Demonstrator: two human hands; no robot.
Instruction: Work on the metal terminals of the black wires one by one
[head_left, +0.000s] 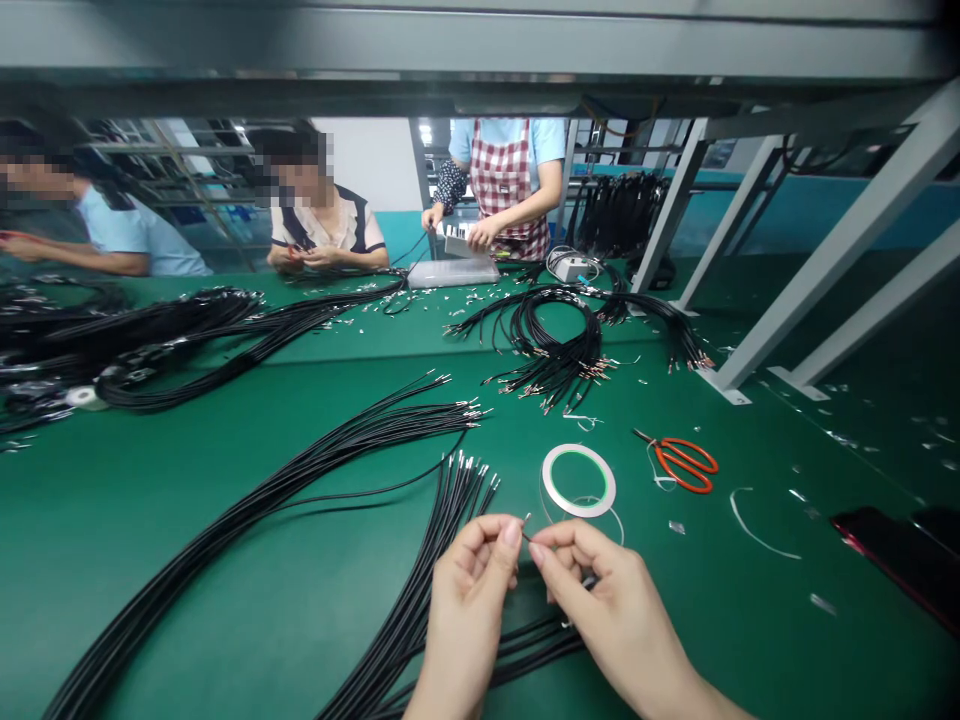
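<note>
Wire end [526,527], thin and tipped with bright metal: where was it?

Low and just right of centre, where the two hands met above the green worktop [97,500].

How did the left hand [466,605] stand?

Nearly closed. Its thumb and forefinger pinched that end, and the other fingers curled in below.

And the right hand [613,622]?

Much the same. Its fingertips [536,550] came in from the lower right and closed against the left hand's. Some dark part lay under them, too small to tell what it was.

What was in hand at that moment?

One small end, worked between the fingers of both hands. Nothing else was being gripped that I could see.

What lay close by?

A fan of black cables [409,620] ran beneath both hands. Just above them sat a roll of white tape [579,452], with orange-handled scissors [679,465] to its right.

Further up the frame?

Coiled black cables with metal terminals [559,365] lay at upper centre. Beyond them, a co-worker in a checked apron [506,175] stood with both hands at a clear plastic case [454,272].
</note>
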